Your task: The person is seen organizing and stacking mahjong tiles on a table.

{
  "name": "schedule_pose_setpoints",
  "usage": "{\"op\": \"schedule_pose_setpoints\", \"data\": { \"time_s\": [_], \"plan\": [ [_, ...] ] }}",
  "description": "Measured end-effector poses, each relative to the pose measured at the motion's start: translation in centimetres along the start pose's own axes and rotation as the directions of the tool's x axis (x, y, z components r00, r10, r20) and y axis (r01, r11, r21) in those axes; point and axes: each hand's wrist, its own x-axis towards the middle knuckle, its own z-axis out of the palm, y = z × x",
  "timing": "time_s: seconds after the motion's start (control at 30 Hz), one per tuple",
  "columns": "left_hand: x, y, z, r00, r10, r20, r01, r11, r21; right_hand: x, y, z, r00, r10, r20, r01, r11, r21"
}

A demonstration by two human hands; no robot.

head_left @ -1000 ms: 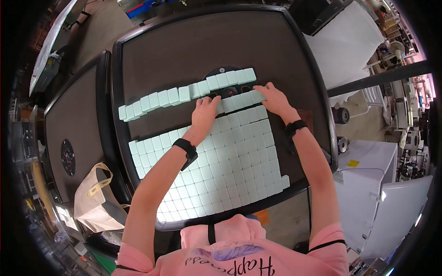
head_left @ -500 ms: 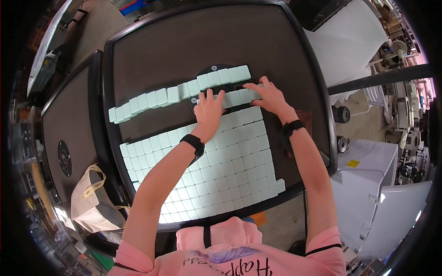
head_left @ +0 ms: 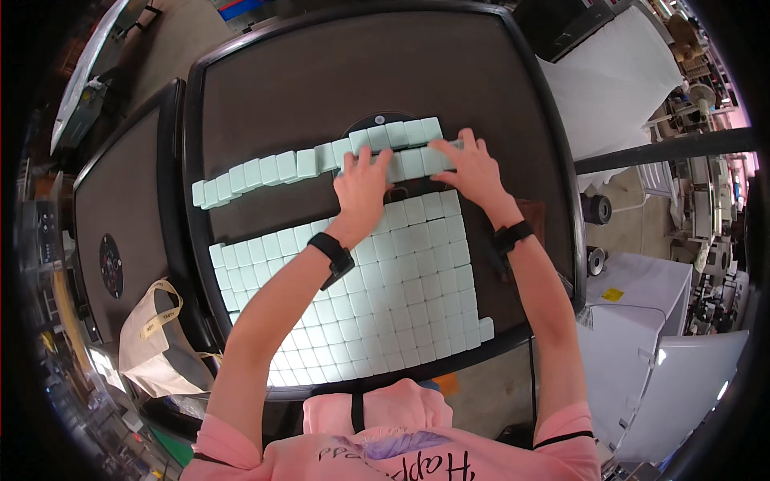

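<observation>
Between my two hands is a short row of pale green mahjong tiles (head_left: 413, 163), lying face down on the dark table. My left hand (head_left: 361, 192) presses against its left end with the fingers bent over the tiles. At the right end my right hand (head_left: 479, 176) grips with thumb and fingers, hiding the last tiles. Just beyond lies a longer, slightly crooked row of mahjong tiles (head_left: 277, 168), close to the short row. Nearer to me spreads a large block of tiles (head_left: 393, 272) in tight rows, partly covered by my left forearm.
A raised black rim (head_left: 553, 152) borders the table (head_left: 345, 68). Part of a round centre disc (head_left: 379, 119) shows behind the long row. A brown object (head_left: 529, 220) lies beside my right wrist. To the left are a second table (head_left: 132, 196) and a beige bag (head_left: 156, 345).
Both hands have pushed the short row away from me, toward the long row. The gap between it and the large block has widened.
</observation>
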Motion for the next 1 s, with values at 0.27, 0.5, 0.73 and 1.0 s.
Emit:
{"op": "schedule_pose_setpoints", "data": {
  "time_s": [0.27,0.5,0.73,1.0],
  "plan": [
    [4.0,-3.6,-1.6,1.000,-0.023,-0.019,0.026,0.991,0.129,5.5,-3.0,-0.4,0.996,0.049,0.069,-0.052,0.997,0.055],
    [3.8,-4.8,-0.4,0.999,-0.054,0.002,0.054,0.988,0.147,6.3,-3.7,1.2,0.992,0.093,0.080,-0.098,0.994,0.053],
    [3.9,-6.2,-0.9,0.994,0.086,0.068,-0.107,0.904,0.414,6.4,-3.9,1.6,0.992,0.082,0.093,-0.091,0.991,0.094],
    [-4.1,-9.8,-7.5,0.943,0.196,-0.269,-0.178,0.980,0.092,3.7,-5.8,1.9,0.967,-0.027,-0.254,0.021,0.999,-0.024]
  ]
}}
